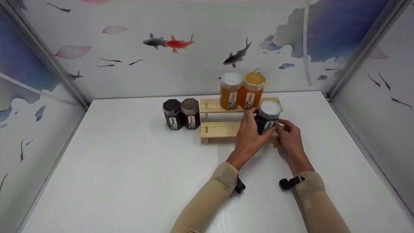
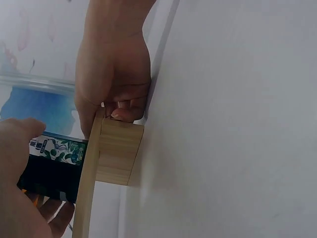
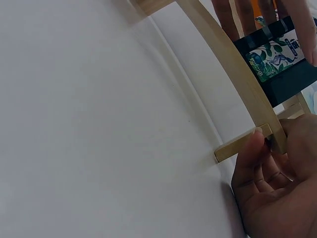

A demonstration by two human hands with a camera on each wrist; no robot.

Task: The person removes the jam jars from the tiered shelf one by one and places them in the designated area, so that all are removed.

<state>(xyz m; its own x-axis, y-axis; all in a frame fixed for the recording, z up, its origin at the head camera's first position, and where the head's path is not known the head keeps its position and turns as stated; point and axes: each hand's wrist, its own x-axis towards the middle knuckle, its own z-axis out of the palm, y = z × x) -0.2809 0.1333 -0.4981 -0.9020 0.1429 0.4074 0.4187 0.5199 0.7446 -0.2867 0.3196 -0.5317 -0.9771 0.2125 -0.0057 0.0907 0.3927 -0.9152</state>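
Note:
Near the right end of a two-tier wooden rack, my left hand grips a dark jar with a white lid. The jar's base meets the lower shelf in the left wrist view, where its leafy label faces out. My right hand holds the rack's right end, and in the right wrist view a fingertip lies on the wooden leg. Two amber jars stand on the upper shelf: a white-lidded one and a yellow-lidded one.
Left of the rack, a dark-lidded jar and a brown-lidded jar stand side by side on the white table. A wall printed with fish rises behind, and side panels flank the table.

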